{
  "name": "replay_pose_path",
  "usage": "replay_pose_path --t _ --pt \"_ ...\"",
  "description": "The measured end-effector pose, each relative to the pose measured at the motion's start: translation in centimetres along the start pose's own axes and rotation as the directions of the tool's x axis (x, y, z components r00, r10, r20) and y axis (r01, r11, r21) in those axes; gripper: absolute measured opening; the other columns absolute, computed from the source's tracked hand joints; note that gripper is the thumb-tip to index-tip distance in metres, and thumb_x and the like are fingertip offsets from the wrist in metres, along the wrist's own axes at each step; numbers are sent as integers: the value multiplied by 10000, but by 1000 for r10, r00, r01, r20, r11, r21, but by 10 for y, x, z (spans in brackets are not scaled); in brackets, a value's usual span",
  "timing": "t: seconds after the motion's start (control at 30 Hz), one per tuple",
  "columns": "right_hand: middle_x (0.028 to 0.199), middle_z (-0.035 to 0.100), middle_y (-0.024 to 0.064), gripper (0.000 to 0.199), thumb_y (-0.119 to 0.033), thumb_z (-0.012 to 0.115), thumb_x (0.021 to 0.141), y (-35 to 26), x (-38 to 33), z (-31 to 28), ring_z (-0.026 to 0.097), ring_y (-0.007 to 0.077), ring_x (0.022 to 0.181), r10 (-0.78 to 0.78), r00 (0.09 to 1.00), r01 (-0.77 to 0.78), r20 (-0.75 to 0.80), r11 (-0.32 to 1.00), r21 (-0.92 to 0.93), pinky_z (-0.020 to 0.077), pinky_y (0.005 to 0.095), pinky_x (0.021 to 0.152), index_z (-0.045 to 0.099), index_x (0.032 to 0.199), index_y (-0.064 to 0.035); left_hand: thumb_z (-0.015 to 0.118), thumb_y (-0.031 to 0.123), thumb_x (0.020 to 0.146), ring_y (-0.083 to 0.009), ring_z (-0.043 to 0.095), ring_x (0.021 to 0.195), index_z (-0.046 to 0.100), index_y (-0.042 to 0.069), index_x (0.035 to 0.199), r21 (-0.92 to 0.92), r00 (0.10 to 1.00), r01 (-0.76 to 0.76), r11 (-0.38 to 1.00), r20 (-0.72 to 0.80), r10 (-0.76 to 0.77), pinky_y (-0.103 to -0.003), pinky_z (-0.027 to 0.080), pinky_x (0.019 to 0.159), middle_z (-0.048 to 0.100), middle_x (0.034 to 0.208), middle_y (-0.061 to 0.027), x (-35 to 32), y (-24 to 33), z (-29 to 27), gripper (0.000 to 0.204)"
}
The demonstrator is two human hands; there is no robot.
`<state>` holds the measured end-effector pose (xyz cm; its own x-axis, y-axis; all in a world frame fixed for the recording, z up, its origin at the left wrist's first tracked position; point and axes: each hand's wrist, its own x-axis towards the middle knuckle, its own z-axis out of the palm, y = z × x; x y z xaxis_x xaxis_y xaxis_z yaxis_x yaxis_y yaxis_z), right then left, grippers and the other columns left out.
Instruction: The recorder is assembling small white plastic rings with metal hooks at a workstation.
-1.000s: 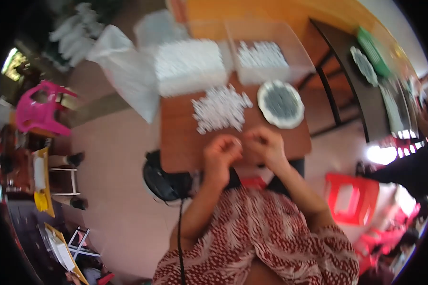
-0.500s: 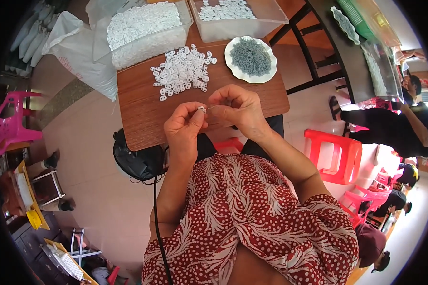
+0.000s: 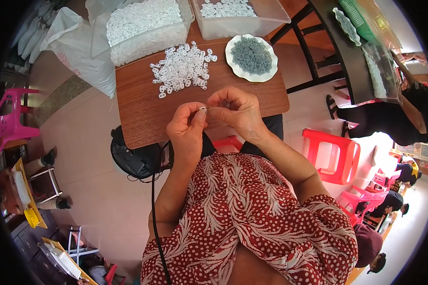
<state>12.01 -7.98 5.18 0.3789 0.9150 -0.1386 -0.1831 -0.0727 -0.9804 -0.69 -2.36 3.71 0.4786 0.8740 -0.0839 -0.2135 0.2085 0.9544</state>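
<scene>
Between the thumb and fingers of my left hand is a small white plastic piece. My right hand pinches close beside it, fingertips almost touching the piece; something thin and pale shows at them, too small to name. Both hands are over the front edge of the brown wooden table. Beyond them lies a loose heap of white oval pieces with holes. To its right, a white scalloped plate carries a pile of small grey slender parts.
Two clear plastic bins of white pieces stand at the table's back. A white sack leans at the left. A red stool is on the right, a black bag below the table's left corner. People sit and stand further off.
My hands stay close together in nearly the same pose, the left shifted very slightly right. At the far right, a person in black has leaned toward the dark table.
</scene>
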Motion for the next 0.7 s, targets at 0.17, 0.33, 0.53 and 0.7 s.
replay_pose_path --t 0.17,0.33,0.53,0.7 --pt "891 602 47 154 81 607 793 10 -1 0 597 92 790 -107 994 109 26 992 -64 519 219 688 581 936 31 549 15 875 -43 479 653 573 -3 859 166 992 -116 979 -27 122 -185 427 595 554 810 9 -1 -13 -1 34" --pt "891 600 55 152 96 591 797 12 -4 2 608 114 806 -110 994 111 14 992 -61 538 250 725 579 934 30 557 15 872 -51 505 668 585 -14 877 -5 999 15 1000 -39 -15 -196 465 612 571 825 -6 -1 -5 2 41" --pt "888 602 58 158 107 583 797 15 -5 2 614 127 815 -128 992 128 3 991 -38 550 276 740 577 938 35 567 19 867 -49 514 678 602 -18 909 31 999 0 1000 -37 1 -197 481 625 587 841 -14 0 -1 2 66" --pt "894 604 61 165 106 587 795 10 -4 0 614 132 819 -162 987 161 1 982 -102 551 278 738 578 944 36 570 13 862 -47 508 671 604 -20 896 44 999 15 999 -37 -13 -191 468 619 587 844 -12 0 -2 1 58"
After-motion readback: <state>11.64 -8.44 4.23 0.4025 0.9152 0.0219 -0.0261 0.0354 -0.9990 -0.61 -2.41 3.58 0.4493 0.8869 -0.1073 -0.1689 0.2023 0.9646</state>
